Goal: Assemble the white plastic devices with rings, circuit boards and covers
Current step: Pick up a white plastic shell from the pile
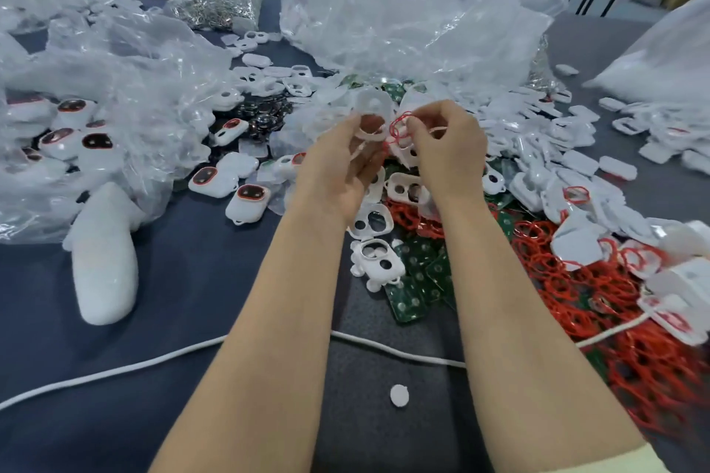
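Note:
My left hand [347, 165] holds a white plastic shell [372, 111] up above the table, its round opening facing me. My right hand [447, 150] pinches a thin red ring [399, 125] right beside the shell, the two touching or nearly so. Below my hands lie loose white shells [374, 261], green circuit boards [418, 280] and a heap of red rings [599, 292] at the right. Finished white devices with dark, red-rimmed windows [248, 200] lie at the left. White covers [576, 161] are piled at the right.
Crumpled clear plastic bags [115, 88] cover the left and back of the dark blue table [192, 280]. A white foam-like piece [103, 265] lies at the left. A white cord [153, 361] runs across the front, with a small white disc [399, 395] near it.

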